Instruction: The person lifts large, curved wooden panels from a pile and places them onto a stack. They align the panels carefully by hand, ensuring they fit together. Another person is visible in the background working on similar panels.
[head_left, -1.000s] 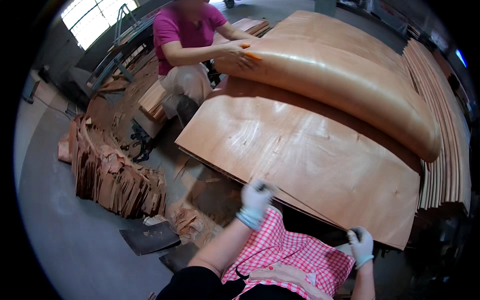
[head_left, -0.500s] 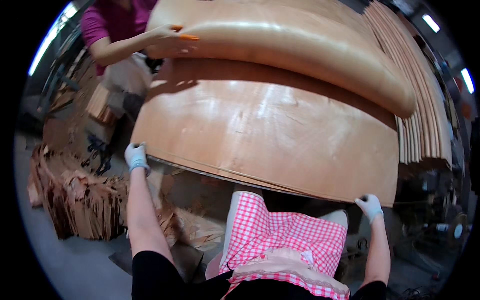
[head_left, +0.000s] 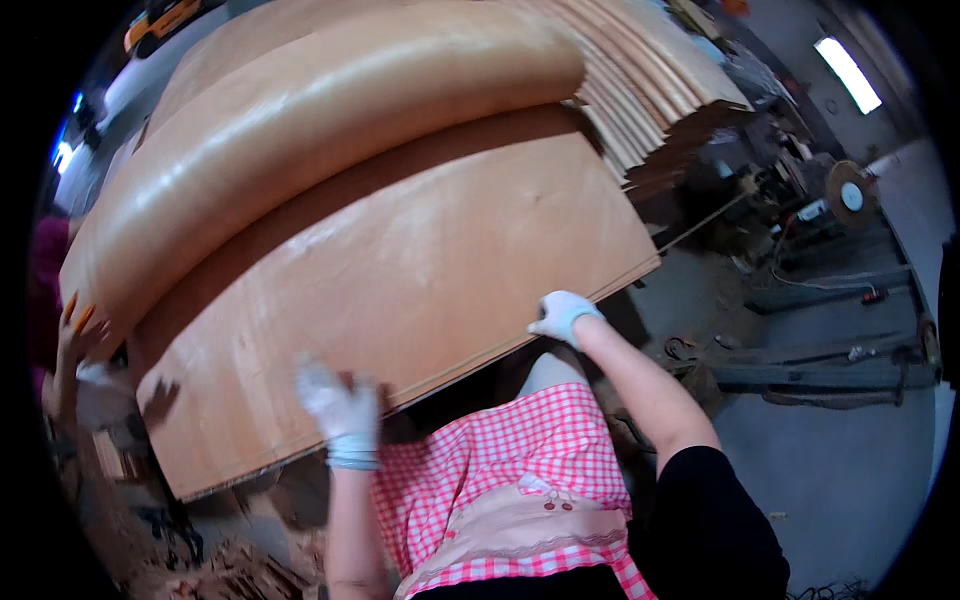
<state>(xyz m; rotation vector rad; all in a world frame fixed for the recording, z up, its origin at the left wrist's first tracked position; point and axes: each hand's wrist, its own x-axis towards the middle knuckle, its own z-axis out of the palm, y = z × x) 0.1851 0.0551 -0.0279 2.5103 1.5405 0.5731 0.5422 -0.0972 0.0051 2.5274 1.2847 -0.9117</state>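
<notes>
A wide, tan wood veneer sheet [head_left: 400, 270] lies flat in front of me on a stack whose layered front edge shows. Over its far part, another veneer sheet [head_left: 330, 110] is curled back into a large roll. My right hand [head_left: 566, 318], in a white glove, is closed at the front edge of the flat sheet, with fingertips on it. Close to the same edge, further left, my gloved left hand [head_left: 342, 405] is smeared by motion; its fingers are too blurred to read.
At the far left a co-worker's hand [head_left: 75, 345] with orange fingertips touches the roll. Stacked wavy veneer sheets [head_left: 640, 80] stand behind at right. Metal framework [head_left: 820, 375] with a round disc [head_left: 850, 193] is at right. Veneer scraps [head_left: 235, 575] lie on the floor at lower left.
My view has swung right. My left hand has left the sheet's left corner and moved inward along the front edge. My right hand is now further in from the right corner.
</notes>
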